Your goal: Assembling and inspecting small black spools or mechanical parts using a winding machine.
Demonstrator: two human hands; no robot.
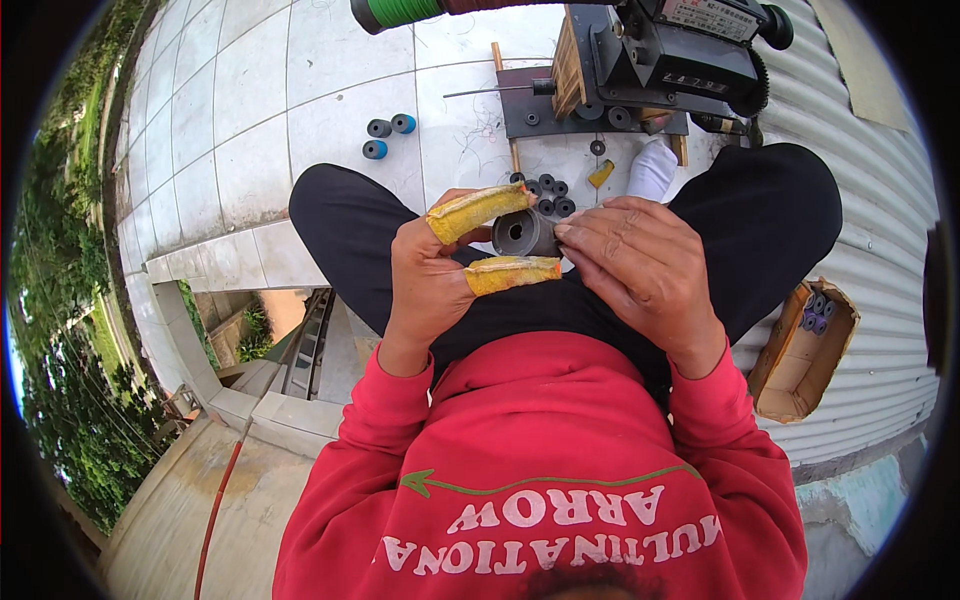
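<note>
Over the lap, the left hand, two fingers sheathed in yellow tape, and the right hand pinch a grey spool between them, seemingly inspecting it. Beyond lie more spools and a winding machine; any next move needs a steady grip.
</note>
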